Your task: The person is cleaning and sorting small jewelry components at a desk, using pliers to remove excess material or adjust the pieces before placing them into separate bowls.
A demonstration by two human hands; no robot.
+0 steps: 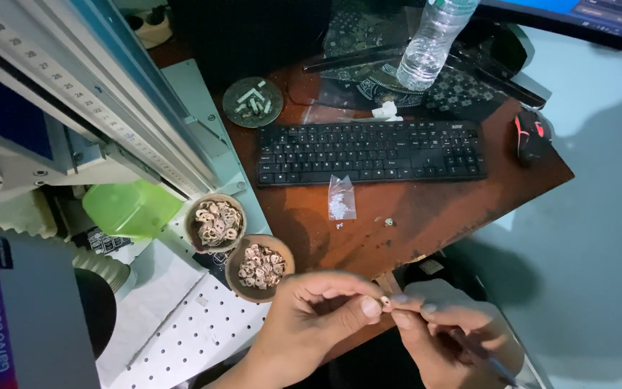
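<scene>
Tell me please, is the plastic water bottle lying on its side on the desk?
No, the water bottle stands upright behind the black keyboard, with its base resting on the desk.

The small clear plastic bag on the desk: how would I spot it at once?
Find the black keyboard on the brown desk. Just below its front edge, left of centre, lies the small clear bag with pale bits inside. Unlike the two round bowls of ring-shaped pieces to its left, it is flat and see-through.
</scene>
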